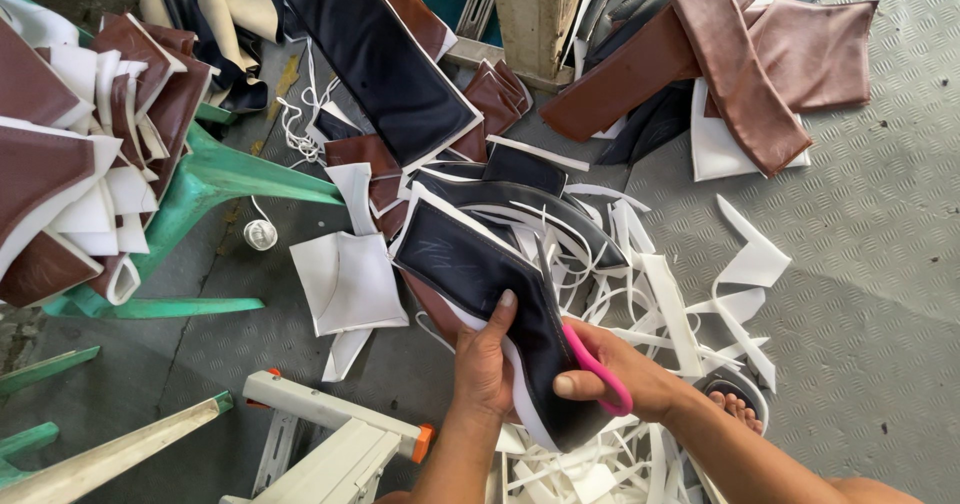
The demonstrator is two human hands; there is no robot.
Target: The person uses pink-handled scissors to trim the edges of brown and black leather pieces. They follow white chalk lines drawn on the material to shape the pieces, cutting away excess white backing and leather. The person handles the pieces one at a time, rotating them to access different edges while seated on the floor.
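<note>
I see the left hand (487, 356) gripping a dark navy leatherette panel (480, 269) with white foam backing, thumb on top of the dark face, fingers wrapped underneath. Panel sits low centre in the head view, held up over the floor, running diagonally from upper left down to the hands. Right hand (612, 369) is closed around pink-handled scissors (598, 369); fingers through the pink loop, blades point up along the panel's right edge, tip partly lost against the dark material, so I can't tell how far the blades gape. Under and right of the hands: a heap of white foam offcut strips (668, 304) on the grey checker-plate floor (880, 264). A bare foot in a sandal (738, 404) shows just right of the right forearm. Upper centre, a long navy panel (385, 59) lies flat among brown pieces. Upper right, brown leatherette pieces (745, 59) piled on white foam. Left edge, a green plastic chair (225, 179) loaded with a stack of brown-and-white cut pieces (70, 164). White folded foam piece (345, 284) lies left of the held panel, apart from it. Small white thread spool (260, 234) near the chair leg. Bottom left, a white folding frame with orange caps (335, 434).
</note>
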